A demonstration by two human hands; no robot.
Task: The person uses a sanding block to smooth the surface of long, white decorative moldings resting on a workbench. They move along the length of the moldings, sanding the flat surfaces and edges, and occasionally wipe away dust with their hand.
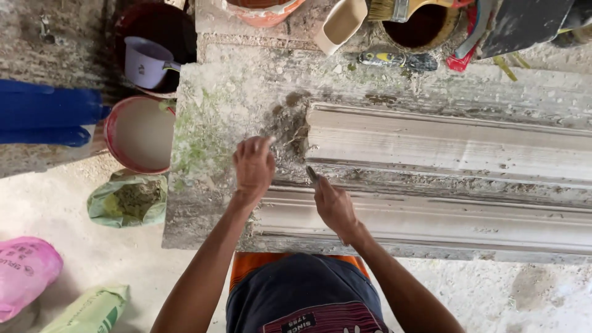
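Two long grey plaster mouldings lie on a stone slab (240, 92), one at the back (450, 145) and one nearer me (444, 222). My left hand (253, 165) rests palm down on the slab beside the left end of the back moulding, its fingers touching a patch of dark wet plaster (290, 126). My right hand (333, 203) grips a small metal blade (312, 176), whose tip touches the groove between the two mouldings at their left end.
Left of the slab stand a red bucket of pale liquid (140, 134) and a dark bucket with a lilac scoop (147, 61). A green bag of powder (128, 200), a pink bag (24, 271) and another green bag (92, 311) lie on the floor. Brushes and pots crowd the back edge.
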